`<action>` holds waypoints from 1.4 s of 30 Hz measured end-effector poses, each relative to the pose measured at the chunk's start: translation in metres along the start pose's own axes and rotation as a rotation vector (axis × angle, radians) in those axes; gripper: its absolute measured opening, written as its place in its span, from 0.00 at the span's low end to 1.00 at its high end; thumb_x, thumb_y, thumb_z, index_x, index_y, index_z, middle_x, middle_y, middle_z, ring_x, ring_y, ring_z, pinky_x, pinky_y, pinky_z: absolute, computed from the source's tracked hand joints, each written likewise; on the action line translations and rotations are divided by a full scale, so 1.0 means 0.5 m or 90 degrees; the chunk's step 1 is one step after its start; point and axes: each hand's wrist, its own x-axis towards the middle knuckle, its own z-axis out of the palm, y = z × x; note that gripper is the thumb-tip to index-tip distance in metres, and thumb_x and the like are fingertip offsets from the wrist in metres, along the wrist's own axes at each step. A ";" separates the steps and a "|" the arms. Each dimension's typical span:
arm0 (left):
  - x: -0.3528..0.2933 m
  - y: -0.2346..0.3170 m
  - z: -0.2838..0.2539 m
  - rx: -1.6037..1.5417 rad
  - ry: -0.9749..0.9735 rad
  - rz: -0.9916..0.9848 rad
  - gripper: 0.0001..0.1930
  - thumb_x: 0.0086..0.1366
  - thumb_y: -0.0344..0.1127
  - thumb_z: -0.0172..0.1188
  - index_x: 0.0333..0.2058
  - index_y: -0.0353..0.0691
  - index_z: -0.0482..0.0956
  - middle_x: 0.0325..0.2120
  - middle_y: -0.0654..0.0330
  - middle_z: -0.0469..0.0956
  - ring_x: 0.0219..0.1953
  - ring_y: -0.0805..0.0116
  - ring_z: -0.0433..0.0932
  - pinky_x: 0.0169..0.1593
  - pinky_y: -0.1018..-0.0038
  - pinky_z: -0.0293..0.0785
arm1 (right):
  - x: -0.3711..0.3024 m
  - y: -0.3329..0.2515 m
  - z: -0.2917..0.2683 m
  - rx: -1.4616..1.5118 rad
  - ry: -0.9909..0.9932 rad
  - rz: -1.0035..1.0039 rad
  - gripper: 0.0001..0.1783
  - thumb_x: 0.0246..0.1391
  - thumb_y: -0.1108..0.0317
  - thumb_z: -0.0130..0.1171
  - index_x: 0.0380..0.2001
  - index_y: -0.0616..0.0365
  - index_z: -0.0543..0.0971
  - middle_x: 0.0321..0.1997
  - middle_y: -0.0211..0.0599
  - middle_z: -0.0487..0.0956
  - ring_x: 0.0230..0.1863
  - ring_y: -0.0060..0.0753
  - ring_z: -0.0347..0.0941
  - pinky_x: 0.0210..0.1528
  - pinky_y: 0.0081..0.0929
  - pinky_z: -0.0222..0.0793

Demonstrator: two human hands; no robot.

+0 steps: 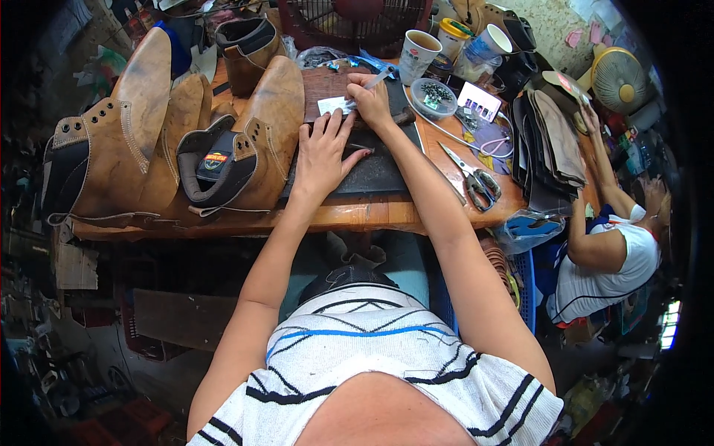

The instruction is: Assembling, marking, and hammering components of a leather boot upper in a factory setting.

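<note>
On the bench's far middle, a small white slip of paper (332, 105) lies on a dark reddish-brown block. My right hand (370, 102) is closed around a pen (380, 78), its lower end over the slip's right side; the tip itself is hidden by my fingers. Flat, with fingers stretched, my left hand (321, 154) rests just nearer, its fingertips at the slip's lower edge. Beneath my left hand is a black mat (379, 175). Close to its left stands a brown leather boot (256, 152) with a dark padded collar.
More brown boots (111, 160) crowd the left. To the right lie scissors (477, 180), a tub of small dark pieces (433, 98), a lit-screen device (480, 101) and stacked leather pieces (554, 141). A drink-filled cup (419, 58) stands behind. A co-worker (606, 256) sits far right.
</note>
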 end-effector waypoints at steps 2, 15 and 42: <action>0.000 0.000 -0.001 0.002 -0.002 -0.002 0.37 0.63 0.63 0.58 0.63 0.45 0.71 0.60 0.54 0.69 0.58 0.60 0.66 0.59 0.60 0.58 | 0.001 0.001 -0.003 -0.009 -0.027 0.009 0.14 0.42 0.62 0.53 0.15 0.63 0.71 0.14 0.45 0.68 0.18 0.38 0.68 0.25 0.39 0.59; 0.001 0.002 -0.003 -0.009 0.010 -0.001 0.36 0.62 0.63 0.59 0.62 0.45 0.72 0.57 0.54 0.70 0.57 0.59 0.66 0.57 0.61 0.59 | 0.006 0.002 0.001 -0.075 -0.030 0.000 0.13 0.42 0.61 0.53 0.17 0.61 0.73 0.17 0.47 0.73 0.21 0.48 0.73 0.27 0.43 0.62; 0.000 0.001 -0.005 -0.029 -0.002 -0.010 0.37 0.61 0.62 0.61 0.63 0.46 0.71 0.58 0.55 0.69 0.58 0.59 0.65 0.59 0.60 0.57 | 0.004 0.001 -0.003 -0.073 -0.030 -0.012 0.14 0.42 0.61 0.53 0.16 0.63 0.73 0.16 0.48 0.71 0.19 0.46 0.70 0.26 0.42 0.62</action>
